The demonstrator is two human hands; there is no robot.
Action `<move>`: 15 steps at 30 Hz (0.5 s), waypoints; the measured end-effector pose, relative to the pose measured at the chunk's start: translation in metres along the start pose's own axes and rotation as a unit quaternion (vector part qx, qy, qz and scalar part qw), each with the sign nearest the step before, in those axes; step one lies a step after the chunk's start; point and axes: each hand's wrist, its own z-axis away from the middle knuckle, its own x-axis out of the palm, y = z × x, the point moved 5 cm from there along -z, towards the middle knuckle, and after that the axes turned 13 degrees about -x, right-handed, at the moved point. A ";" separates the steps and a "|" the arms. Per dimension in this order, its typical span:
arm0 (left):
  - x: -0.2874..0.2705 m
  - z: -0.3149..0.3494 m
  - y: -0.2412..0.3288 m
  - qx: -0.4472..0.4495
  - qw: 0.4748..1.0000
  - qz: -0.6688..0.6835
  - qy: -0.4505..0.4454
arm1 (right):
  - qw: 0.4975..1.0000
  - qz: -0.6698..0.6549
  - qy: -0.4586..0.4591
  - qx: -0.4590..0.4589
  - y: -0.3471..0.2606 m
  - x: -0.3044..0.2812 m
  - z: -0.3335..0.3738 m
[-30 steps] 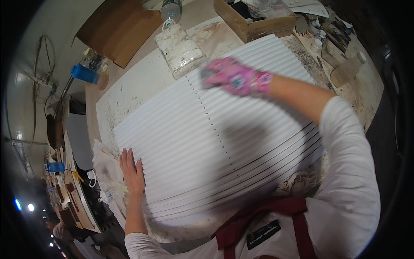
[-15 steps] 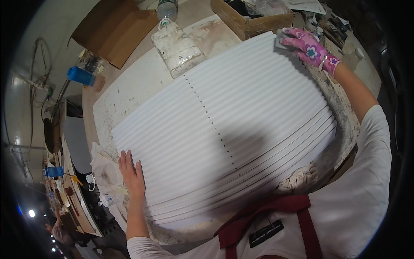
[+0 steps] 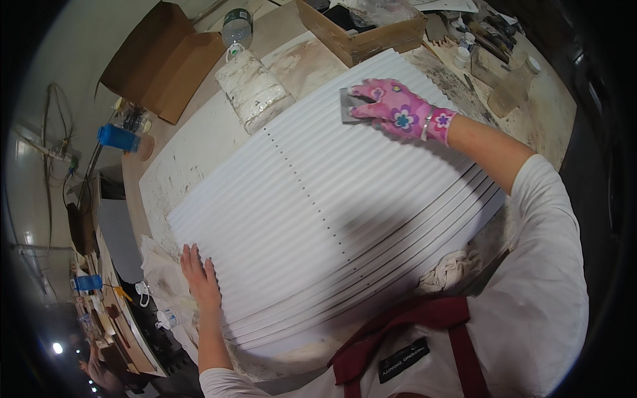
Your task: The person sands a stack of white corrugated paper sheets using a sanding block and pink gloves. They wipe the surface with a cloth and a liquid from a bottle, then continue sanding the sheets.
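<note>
White ribbed slats (image 3: 265, 219) lie side by side across the table, with a line of small dark holes crossing them. On their far right part my right hand (image 3: 397, 109), in a pink flowered glove, grips a grey sanding block (image 3: 346, 106) that rests against the ribs. The fingers are curled over the block and hide part of it. My bare left hand (image 3: 201, 275) lies at the left ends of the slats, fingers stretched out and slightly apart, holding nothing. A shadow falls over the near middle of the slats.
Beyond the slats lie a plastic-wrapped white block (image 3: 253, 93), a clear bottle (image 3: 237, 30) and a cardboard box (image 3: 371, 45). An open carton (image 3: 156, 60) stands at far left. A crumpled cloth (image 3: 451, 270) sits at the near right edge, a small white bottle (image 3: 167, 319) at left.
My right hand has swept left from the right ends of the slats onto their surface, bringing the sanding block into plain view. My left hand has stayed at the left ends.
</note>
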 end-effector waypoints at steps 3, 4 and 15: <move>0.001 -0.003 0.005 -0.011 1.000 0.008 -0.006 | 1.000 -0.014 0.006 -0.021 -0.030 0.009 -0.026; 0.000 -0.002 0.005 -0.013 1.000 0.012 -0.009 | 0.998 -0.021 0.003 -0.067 -0.051 0.023 -0.047; -0.004 0.005 -0.006 -0.019 1.000 0.017 0.000 | 0.892 0.175 -0.249 0.333 0.089 -0.072 0.100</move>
